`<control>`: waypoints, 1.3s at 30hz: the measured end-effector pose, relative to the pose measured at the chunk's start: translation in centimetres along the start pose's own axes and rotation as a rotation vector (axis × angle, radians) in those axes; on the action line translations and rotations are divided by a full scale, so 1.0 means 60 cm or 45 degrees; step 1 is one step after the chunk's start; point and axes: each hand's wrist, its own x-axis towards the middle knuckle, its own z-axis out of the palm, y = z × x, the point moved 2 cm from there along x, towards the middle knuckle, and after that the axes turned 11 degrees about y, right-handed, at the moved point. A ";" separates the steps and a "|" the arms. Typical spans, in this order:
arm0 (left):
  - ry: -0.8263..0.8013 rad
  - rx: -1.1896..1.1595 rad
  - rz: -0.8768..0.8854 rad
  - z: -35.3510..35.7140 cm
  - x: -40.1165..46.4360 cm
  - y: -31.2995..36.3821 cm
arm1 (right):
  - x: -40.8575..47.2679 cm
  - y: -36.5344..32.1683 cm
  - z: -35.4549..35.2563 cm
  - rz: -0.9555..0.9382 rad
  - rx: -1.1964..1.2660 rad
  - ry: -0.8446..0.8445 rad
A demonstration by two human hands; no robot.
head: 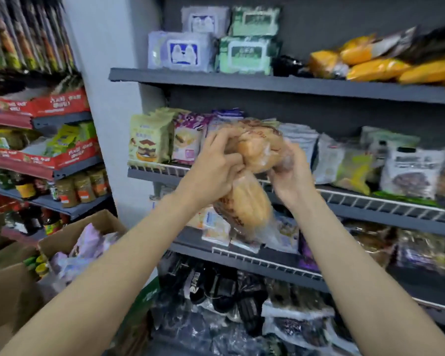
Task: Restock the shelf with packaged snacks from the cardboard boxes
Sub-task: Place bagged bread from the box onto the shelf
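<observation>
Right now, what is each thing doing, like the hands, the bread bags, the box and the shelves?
Left hand: grips the bread bags.
Right hand: holds the upper bread bag from the other side.
Upper bread bag: held up in front of the middle shelf.
Lower bread bag: hangs below the hands.
Cardboard box: open, with packets inside.
Middle shelf: stocked with upright snack packets.
Top shelf: holds stacked packs and yellow bags.

Grey shelf (267, 84): wipe-like packs (183, 51), yellow bags (375, 69).

No legible text — all blurred
</observation>
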 end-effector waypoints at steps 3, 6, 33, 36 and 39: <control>-0.020 -0.041 0.102 0.085 0.050 0.079 | 0.003 -0.074 -0.083 0.113 -0.197 0.066; -0.102 -0.101 0.184 0.184 0.100 0.177 | 0.024 -0.168 -0.204 0.162 -0.214 0.009; -0.026 -0.554 -1.754 0.586 0.304 0.452 | 0.266 -0.477 -0.821 -0.219 -1.155 0.699; -0.087 -0.560 -1.774 0.600 0.311 0.454 | 0.251 -0.485 -0.812 -0.418 -1.477 0.710; -0.073 -0.700 -1.943 0.616 0.310 0.465 | 0.210 -0.508 -0.775 -0.922 -1.555 0.664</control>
